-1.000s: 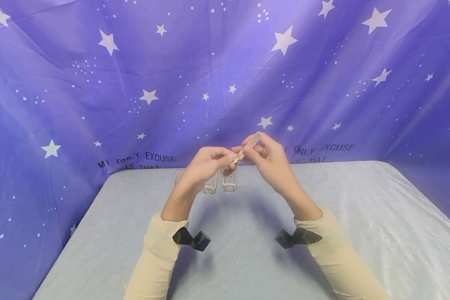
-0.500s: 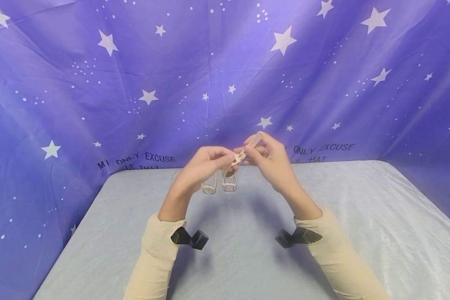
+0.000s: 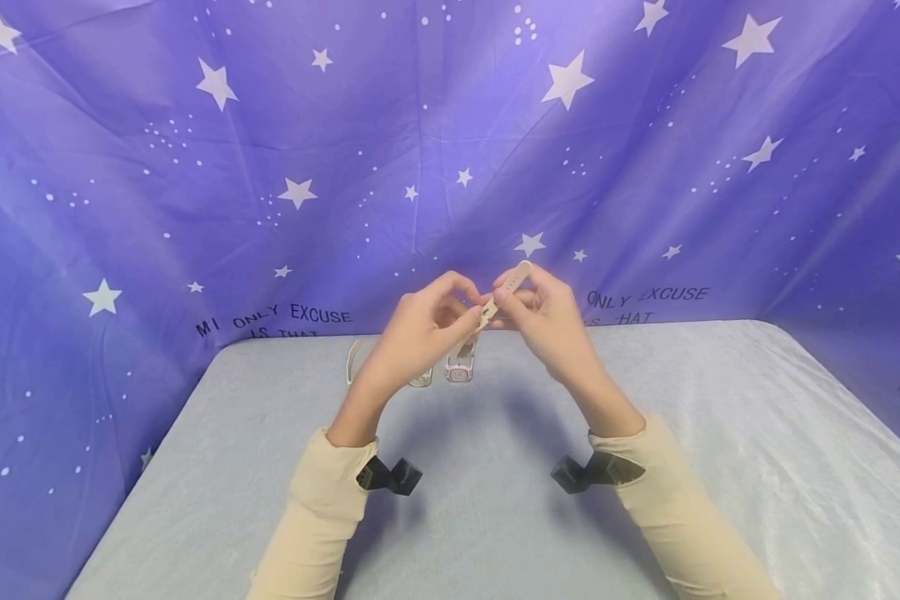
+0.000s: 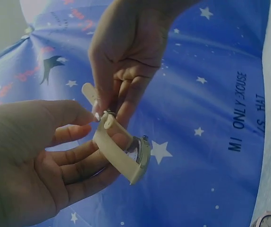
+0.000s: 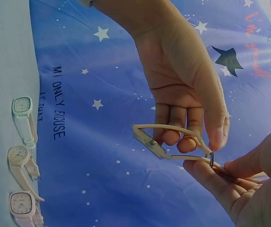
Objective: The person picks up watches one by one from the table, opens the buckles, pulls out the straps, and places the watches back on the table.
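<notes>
A cream wristwatch is held up between both hands, above the far edge of the table. Its strap is looped, with one end through the metal buckle. My left hand pinches at the buckle with thumb and index finger, and its other fingers lie behind the loop in the left wrist view. Between thumb and fingers, my right hand grips the holed strap, whose rounded tip sticks out past them. The watch case is mostly hidden by the left hand in the head view.
On the table near its far edge lie a pink watch, a cream watch and a mint-green watch, in a row. A purple star-printed curtain hangs right behind the table.
My left thumb and index finger have shifted up toward the right hand, with the index finger now arched over the buckle. The right hand keeps its grip on the strap nearly in place.
</notes>
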The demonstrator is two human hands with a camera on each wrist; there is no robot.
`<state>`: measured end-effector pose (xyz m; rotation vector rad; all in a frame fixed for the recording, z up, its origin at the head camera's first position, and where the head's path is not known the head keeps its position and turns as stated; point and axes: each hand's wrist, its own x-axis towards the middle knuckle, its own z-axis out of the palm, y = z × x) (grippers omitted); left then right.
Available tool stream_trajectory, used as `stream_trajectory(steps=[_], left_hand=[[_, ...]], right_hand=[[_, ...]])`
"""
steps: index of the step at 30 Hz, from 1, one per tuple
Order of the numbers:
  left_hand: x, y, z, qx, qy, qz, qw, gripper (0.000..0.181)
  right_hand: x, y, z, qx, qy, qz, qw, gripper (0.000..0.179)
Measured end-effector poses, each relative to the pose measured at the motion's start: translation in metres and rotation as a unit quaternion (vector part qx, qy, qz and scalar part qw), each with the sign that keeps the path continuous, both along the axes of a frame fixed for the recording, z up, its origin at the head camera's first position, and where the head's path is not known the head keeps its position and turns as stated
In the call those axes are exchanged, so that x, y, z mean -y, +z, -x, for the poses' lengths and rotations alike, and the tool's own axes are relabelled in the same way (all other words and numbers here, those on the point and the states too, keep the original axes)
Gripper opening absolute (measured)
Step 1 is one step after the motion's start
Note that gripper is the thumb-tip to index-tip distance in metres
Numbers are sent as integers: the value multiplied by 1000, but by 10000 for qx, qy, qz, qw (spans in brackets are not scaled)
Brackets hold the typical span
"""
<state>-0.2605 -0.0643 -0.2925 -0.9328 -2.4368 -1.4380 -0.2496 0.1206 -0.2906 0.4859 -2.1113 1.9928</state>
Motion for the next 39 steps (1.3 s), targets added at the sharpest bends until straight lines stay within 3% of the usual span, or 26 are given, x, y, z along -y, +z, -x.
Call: stream_trajectory(steps=[8, 18, 30, 39], left_hand=[[-3, 0, 0, -484, 196, 647, 9965, 11], [-5, 0, 0, -680, 318, 862, 9934, 8], [-5, -1, 0, -643, 224, 738, 9949, 8], [-4, -2, 0, -475, 106, 386, 9981, 7]], right_hand=[[3, 1, 0, 103, -89, -147, 9998, 12], [3, -1, 0, 93, -101, -163, 9998, 15], [3, -1, -1, 61, -85, -126, 9999, 12], [1, -1, -1, 93, -110, -88, 9999, 12]])
